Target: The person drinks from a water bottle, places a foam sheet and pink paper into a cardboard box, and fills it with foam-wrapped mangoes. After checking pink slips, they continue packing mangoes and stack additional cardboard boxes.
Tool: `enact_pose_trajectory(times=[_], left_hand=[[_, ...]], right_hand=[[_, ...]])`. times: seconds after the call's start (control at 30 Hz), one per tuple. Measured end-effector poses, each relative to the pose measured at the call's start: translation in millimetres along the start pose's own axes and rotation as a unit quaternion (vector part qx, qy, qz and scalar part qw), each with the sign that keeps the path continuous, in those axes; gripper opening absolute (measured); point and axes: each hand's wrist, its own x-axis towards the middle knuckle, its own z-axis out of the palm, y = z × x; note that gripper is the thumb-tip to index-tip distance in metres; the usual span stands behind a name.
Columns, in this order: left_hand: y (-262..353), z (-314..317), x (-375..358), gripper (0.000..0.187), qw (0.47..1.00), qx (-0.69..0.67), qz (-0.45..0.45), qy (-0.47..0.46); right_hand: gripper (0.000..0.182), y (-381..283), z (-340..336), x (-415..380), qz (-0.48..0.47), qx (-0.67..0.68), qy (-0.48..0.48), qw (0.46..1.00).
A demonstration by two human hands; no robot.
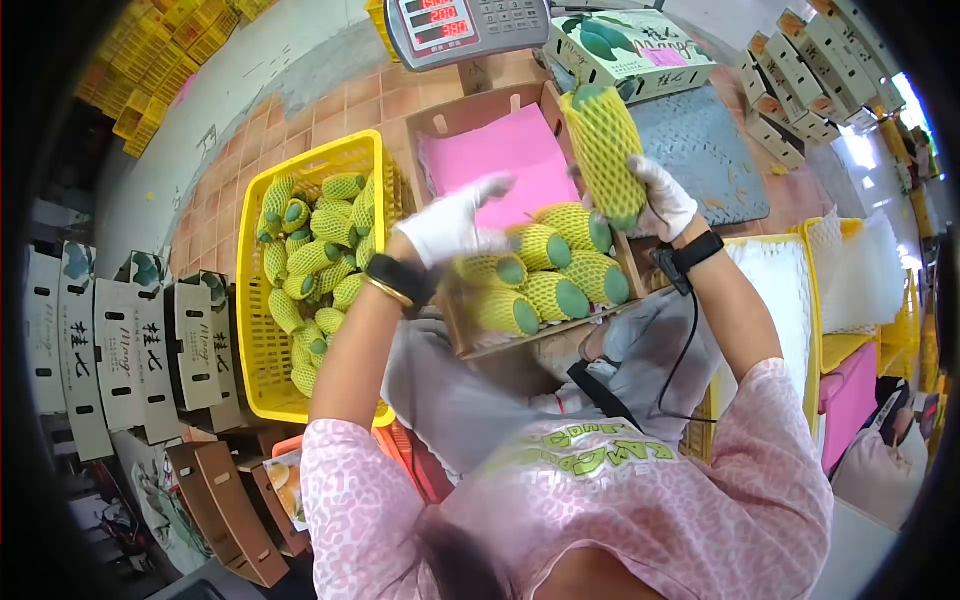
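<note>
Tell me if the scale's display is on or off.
On: the display shows lit red digits, though some are cut off at the picture's edge.

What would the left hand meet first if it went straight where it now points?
Probably the netted mango in the right hand, across the pink sheet, but the left hand might pass below it; depth is unclear.

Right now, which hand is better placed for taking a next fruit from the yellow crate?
Probably the left hand: it looks open and empty, nearer the yellow crate; the right hand holds a netted fruit.
</note>
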Motion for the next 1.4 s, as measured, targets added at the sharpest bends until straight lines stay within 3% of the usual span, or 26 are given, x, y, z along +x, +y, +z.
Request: enact_pose_trajectory(times=[0.03,0.07,0.1,0.13,0.2,0.3,0.4,0.43,0.47,0.5,0.6,0.93,1.07,1.2,1.23,1.27,1.3,1.33,1.37,1.4], left_hand=[[-10.2,10.5,-7.9,0.082,0.987,0.147,-0.058,-0.024],[-2.3,14.9,-9.3,0.075,0.973,0.183,-0.106,-0.088],[-17.2,23.7,-10.8,0.067,0.973,0.198,-0.047,-0.106],[-31.7,31.5,-13.5,0.065,0.966,0.221,-0.060,-0.117],[-37.7,36.6,-10.4,0.070,0.966,0.200,-0.081,-0.140],[-40.6,37.9,-5.1,0.076,0.949,0.233,-0.108,-0.183],[-43.6,33.3,0.9,0.073,0.942,0.227,-0.129,-0.212],[-44.1,34.6,1.7,0.072,0.943,0.224,-0.127,-0.210],[-45.8,35.1,2.7,0.071,0.945,0.222,-0.124,-0.205],[-51.4,37.3,2.1,0.071,0.950,0.208,-0.119,-0.198],[-51.2,36.9,1.5,0.071,0.953,0.200,-0.119,-0.193],[-58.8,37.9,1.6,0.072,0.959,0.164,-0.132,-0.189],[-36.5,33.8,0.2,0.072,0.951,0.182,-0.167,-0.187],[-19.1,15.3,-25.2,0.076,0.974,0.208,-0.077,-0.051],[-11.1,2.1,-35.8,0.074,0.986,0.152,-0.067,-0.012],[-11.1,-15.0,-52.1,0.072,0.993,0.101,-0.053,0.034],[-30.0,-25.9,-75.3,0.067,0.993,0.032,-0.076,0.086],[-52.1,-34.5,-93.9,0.062,0.987,-0.038,-0.084,0.135],[-73.2,-52.2,-116.3,0.049,0.976,-0.047,-0.139,0.163],[-91.8,-65.2,-138.3,0.045,0.947,0.010,-0.264,0.185]], right_hand=[[0.063,-0.3,-5.4,3.8,0.003,0.038,0.010,0.999],[0.063,-0.8,-8.4,7.1,0.000,0.037,0.012,0.999],[0.059,-2.8,-10.4,10.6,0.012,0.024,0.057,0.998],[0.055,-5.7,-12.8,14.8,0.024,0.009,0.103,0.994],[0.053,-8.9,-3.4,26.1,0.012,-0.048,0.094,0.994],[0.059,-10.1,-5.7,48.3,0.031,-0.245,0.116,0.962],[0.057,-3.9,-15.9,70.1,0.006,-0.480,0.082,0.873],[0.057,-2.6,-18.0,72.9,0.010,-0.480,0.082,0.874],[0.058,-6.8,-4.3,76.4,0.057,-0.662,0.095,0.741],[0.059,-8.0,3.7,81.2,0.100,-0.810,0.102,0.569],[0.062,-0.2,2.1,103.3,0.162,-0.884,0.042,0.438],[0.066,18.8,-21.4,114.1,0.222,-0.905,0.011,0.362],[0.065,21.1,-26.5,112.9,0.221,-0.904,0.009,0.365],[0.064,18.4,-20.6,109.8,0.183,-0.892,0.009,0.414],[0.065,17.5,-21.6,104.8,0.141,-0.865,0.002,0.482],[0.066,21.1,-18.0,105.1,0.153,-0.880,0.035,0.448],[0.069,23.5,-23.4,103.8,0.111,-0.897,0.026,0.427],[0.068,20.6,-26.6,98.5,0.080,-0.890,0.025,0.449],[0.066,20.6,-31.7,92.6,0.027,-0.881,0.047,0.471],[0.065,20.2,-34.5,85.5,-0.021,-0.869,0.075,0.489]])
